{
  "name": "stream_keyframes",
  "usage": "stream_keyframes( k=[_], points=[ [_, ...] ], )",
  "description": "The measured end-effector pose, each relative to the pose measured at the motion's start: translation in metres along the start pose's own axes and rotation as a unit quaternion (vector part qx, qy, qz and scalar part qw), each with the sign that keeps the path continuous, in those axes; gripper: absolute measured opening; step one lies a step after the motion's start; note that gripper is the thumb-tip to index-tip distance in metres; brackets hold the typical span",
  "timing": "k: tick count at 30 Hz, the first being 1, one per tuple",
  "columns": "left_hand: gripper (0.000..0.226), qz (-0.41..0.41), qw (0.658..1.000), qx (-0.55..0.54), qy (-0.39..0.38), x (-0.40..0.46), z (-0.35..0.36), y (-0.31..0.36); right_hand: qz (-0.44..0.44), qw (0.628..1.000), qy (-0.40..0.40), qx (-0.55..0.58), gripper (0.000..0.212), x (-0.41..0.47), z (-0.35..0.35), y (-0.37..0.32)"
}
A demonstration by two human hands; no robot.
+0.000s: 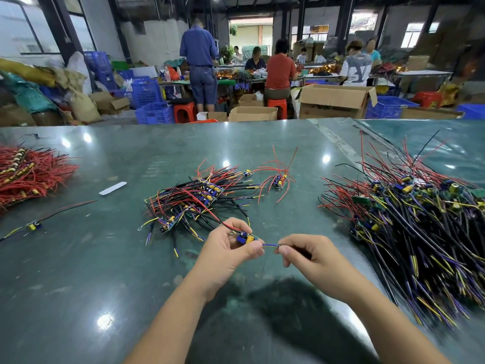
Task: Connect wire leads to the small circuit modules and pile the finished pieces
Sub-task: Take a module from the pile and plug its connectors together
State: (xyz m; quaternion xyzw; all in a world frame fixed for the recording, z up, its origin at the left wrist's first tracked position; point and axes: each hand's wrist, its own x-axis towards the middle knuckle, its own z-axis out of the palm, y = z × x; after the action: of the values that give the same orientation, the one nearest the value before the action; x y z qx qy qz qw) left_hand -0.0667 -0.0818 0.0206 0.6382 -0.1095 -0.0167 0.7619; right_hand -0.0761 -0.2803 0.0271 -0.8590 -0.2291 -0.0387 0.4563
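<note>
My left hand (227, 250) grips a small circuit module (246, 238) with blue and yellow parts, held just above the green table (105, 271). A red lead runs from the module back toward the middle pile (199, 198) of wired modules. My right hand (308, 254) pinches the end of a blue and yellow wire lead (270, 245) that stretches from the module to its fingertips. The two hands are a short gap apart.
A large heap of modules with black, purple and yellow leads (409, 219) covers the right of the table. Red wire bundles (29, 172) lie far left. One module with red leads (279, 181) and a lone module (34, 225) lie apart. People work at benches behind.
</note>
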Motion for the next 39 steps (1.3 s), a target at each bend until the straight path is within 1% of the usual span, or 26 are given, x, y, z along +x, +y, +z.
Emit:
stream_keyframes(
  k=[1, 3, 5, 7, 12, 14, 17, 19, 22, 24, 25, 26, 28, 29, 30, 31, 32, 33, 35, 37, 39],
  points=[
    [0.025, 0.002, 1.0, 0.013, -0.001, 0.0, -0.001, 0.0, 0.003, 1.0, 0.003, -0.027, 0.018, 0.0, 0.0, 0.002],
    [0.024, 0.007, 1.0, 0.028, 0.0, 0.0, -0.002, 0.0, 0.022, 0.991, 0.01, -0.133, 0.022, 0.001, -0.001, 0.006],
    [0.024, 0.015, 0.999, 0.038, 0.007, 0.001, -0.004, 0.001, 0.049, 0.971, 0.021, -0.233, 0.035, 0.002, -0.003, 0.01],
    [0.025, 0.017, 0.999, 0.041, 0.011, 0.002, -0.007, 0.001, 0.05, 0.966, 0.033, -0.252, 0.042, 0.003, -0.005, 0.013],
    [0.027, 0.015, 0.999, 0.013, 0.033, 0.005, -0.011, -0.002, 0.019, 0.969, 0.044, -0.242, 0.045, 0.002, -0.01, 0.018],
    [0.027, 0.014, 0.999, 0.007, 0.041, 0.006, -0.013, -0.005, 0.011, 0.976, 0.045, -0.215, 0.047, 0.002, -0.01, 0.017],
    [0.027, 0.014, 0.998, 0.025, 0.047, 0.007, -0.014, -0.007, -0.017, 0.986, 0.027, -0.166, 0.051, 0.001, -0.008, 0.011],
    [0.027, 0.012, 0.998, 0.026, 0.053, 0.008, -0.014, -0.007, -0.029, 0.994, 0.015, -0.1, 0.052, 0.001, -0.004, 0.005],
    [0.028, 0.012, 0.999, 0.001, 0.052, 0.007, -0.011, -0.004, -0.027, 0.998, 0.003, 0.054, 0.054, 0.001, -0.002, -0.001],
    [0.029, 0.009, 0.999, -0.02, 0.049, 0.007, -0.009, -0.002, -0.031, 0.995, 0.014, 0.09, 0.053, 0.001, -0.001, -0.002],
    [0.029, 0.004, 0.998, -0.032, 0.048, 0.006, -0.008, -0.001, -0.032, 0.996, 0.028, 0.081, 0.053, 0.001, -0.001, 0.0],
    [0.029, -0.002, 0.998, -0.047, 0.047, 0.005, -0.008, 0.0, -0.033, 0.997, 0.045, 0.049, 0.054, 0.001, -0.002, 0.002],
    [0.029, -0.014, 0.996, -0.074, 0.046, 0.003, -0.009, 0.002, -0.042, 0.993, 0.075, -0.079, 0.054, 0.001, -0.004, 0.009],
    [0.028, -0.02, 0.995, -0.089, 0.041, 0.002, -0.01, 0.003, -0.051, 0.984, 0.09, -0.147, 0.053, 0.002, -0.005, 0.012],
    [0.028, -0.026, 0.993, -0.108, 0.029, 0.0, -0.011, 0.005, -0.065, 0.974, 0.11, -0.187, 0.052, 0.003, -0.007, 0.014],
    [0.029, -0.031, 0.991, -0.131, 0.009, -0.001, -0.011, 0.006, -0.082, 0.969, 0.135, -0.188, 0.048, 0.003, -0.009, 0.015],
    [0.031, -0.035, 0.987, -0.154, -0.018, -0.002, -0.01, 0.008, -0.098, 0.968, 0.165, -0.159, 0.045, 0.004, -0.01, 0.015],
    [0.033, -0.038, 0.983, -0.176, -0.045, -0.003, -0.007, 0.009, -0.108, 0.968, 0.198, -0.114, 0.043, 0.005, -0.01, 0.015],
    [0.03, -0.04, 0.975, -0.204, -0.077, -0.005, -0.002, 0.01, -0.105, 0.962, 0.249, -0.03, 0.048, 0.007, -0.01, 0.016],
    [0.03, -0.041, 0.974, -0.21, -0.073, -0.004, 0.001, 0.01, -0.093, 0.958, 0.27, 0.01, 0.053, 0.007, -0.008, 0.02],
    [0.032, -0.038, 0.979, -0.195, -0.042, -0.003, -0.001, 0.01, -0.093, 0.959, 0.266, 0.0, 0.051, 0.008, -0.004, 0.025]
  ],
)
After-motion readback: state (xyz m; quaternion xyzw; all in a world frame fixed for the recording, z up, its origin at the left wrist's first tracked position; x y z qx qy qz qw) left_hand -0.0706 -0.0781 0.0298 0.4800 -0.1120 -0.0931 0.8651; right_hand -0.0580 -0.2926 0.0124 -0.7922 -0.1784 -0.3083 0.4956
